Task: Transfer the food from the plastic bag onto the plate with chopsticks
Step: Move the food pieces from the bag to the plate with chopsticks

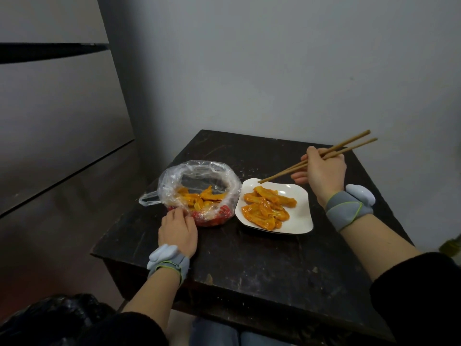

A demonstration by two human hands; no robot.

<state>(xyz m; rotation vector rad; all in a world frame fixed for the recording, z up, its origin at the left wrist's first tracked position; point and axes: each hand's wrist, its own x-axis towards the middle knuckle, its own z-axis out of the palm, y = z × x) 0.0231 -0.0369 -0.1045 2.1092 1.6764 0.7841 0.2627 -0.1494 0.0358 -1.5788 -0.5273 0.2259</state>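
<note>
Wooden chopsticks (282, 173) are gripped in the right hand (324, 173), fingers curled round the shafts near their middle. The long upper ends project up and to the right. The tips are close together, carry nothing, and hang just above the far left corner of the plate (299, 216), the corner nearest the bag. This suggests the pair is between a drop-off and the next pick.

The left hand (177, 228) lies on the desk (249, 258) with its fingers bent onto the near rim of the plastic bag (172, 178), holding it. The likely purpose is to steady the thin film and keep the mouth from collapsing or sliding when the sticks reach in. The bag's rim is rolled down into a wide open ring, which gives the sticks clear access from above. A red mass (214, 219) shows through its lower wall; whether that is print or a container cannot be told.

The food is split between two places. Several orange, sauce-coated pieces (199, 198) lie at the bottom of the bag. A larger heap (267, 208) rests on the white plate, which sits just beside the bag so that each carry is short. By this count the transfer appears more than half done. Grey bands (346, 208) wrap both wrists.
</note>
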